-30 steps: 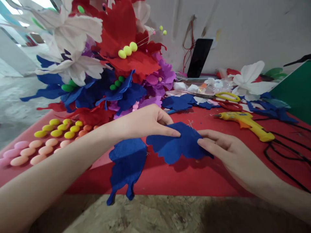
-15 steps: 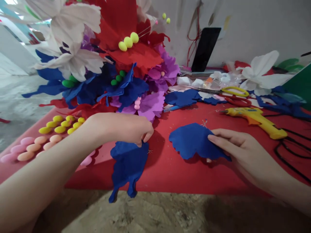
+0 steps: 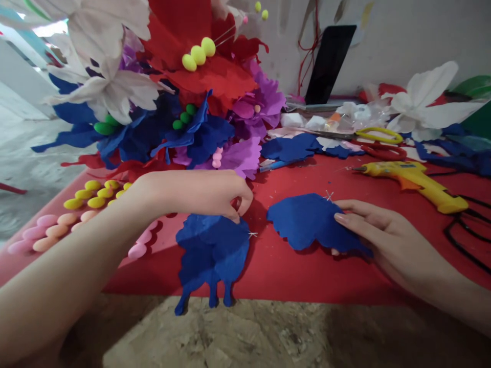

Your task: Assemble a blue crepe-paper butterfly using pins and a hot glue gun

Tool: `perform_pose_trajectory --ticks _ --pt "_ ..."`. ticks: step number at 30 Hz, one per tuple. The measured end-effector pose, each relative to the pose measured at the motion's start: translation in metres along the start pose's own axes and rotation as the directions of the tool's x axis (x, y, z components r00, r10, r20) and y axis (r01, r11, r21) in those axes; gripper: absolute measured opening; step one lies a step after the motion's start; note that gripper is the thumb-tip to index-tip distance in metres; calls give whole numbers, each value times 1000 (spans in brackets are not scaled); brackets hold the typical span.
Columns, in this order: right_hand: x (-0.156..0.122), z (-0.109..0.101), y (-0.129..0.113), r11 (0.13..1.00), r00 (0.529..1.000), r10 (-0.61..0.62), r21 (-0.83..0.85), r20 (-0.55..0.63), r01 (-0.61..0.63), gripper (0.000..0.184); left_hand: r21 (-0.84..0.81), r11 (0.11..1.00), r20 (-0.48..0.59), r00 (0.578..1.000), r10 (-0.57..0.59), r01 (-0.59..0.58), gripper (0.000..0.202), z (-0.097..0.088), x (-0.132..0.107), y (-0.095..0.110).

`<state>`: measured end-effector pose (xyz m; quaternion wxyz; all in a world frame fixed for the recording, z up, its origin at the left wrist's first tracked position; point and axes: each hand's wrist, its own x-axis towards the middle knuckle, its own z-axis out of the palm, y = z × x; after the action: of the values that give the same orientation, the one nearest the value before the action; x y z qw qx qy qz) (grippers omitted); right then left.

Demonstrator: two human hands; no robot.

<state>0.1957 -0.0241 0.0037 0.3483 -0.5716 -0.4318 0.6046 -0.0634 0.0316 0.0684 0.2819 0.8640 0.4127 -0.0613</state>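
L hand (image 3: 217,191): thumb and finger pinched nearly closed on top edge of blue butterfly cutout (image 3: 215,250), 7 o'clock in view, tails past red tabletop (image 3: 280,276) edge | R hand (image 3: 370,227): thumb over, fingers under, gripping second blue cutout (image 3: 305,222), 4 o'clock | yellow glue gun (image 3: 416,181): 3 o'clock, nozzle toward 9

Red table (image 3: 291,281), pretty cluttered tbh. Rows of egg-shaped beads (image 3: 93,185) in yellow, peach and pink on the left, yellow glue gun (image 3: 416,183) lying over on the right, blue pen (image 3: 275,164) further back, and blue cloth cutouts (image 3: 207,250) at the front with their tails poking past the edge.
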Motion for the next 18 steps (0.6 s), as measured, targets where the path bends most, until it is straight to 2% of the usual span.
perform_pose_trajectory --ticks 3,7,10,15,18 --pt "0 0 0 1000 1000 7 12 -12 -7 48 -8 999 55 997 51 -50 10 -4 4 9" --pt "0 2 -2 998 999 22 68 -29 -20 43 -80 996 -39 999 37 -40 6 -8 5 22" --pt "0 2 -3 999 998 12 53 -58 -9 45 -186 982 -115 993 18 -40 6 -7 8 23" --pt "5 -4 -2 999 993 -46 -5 -111 46 41 -282 945 -173 977 121 -167 6 15 26 22" --pt "8 -7 -5 998 988 -43 40 -147 49 37 -256 950 -250 961 115 -180 14 27 32 28"
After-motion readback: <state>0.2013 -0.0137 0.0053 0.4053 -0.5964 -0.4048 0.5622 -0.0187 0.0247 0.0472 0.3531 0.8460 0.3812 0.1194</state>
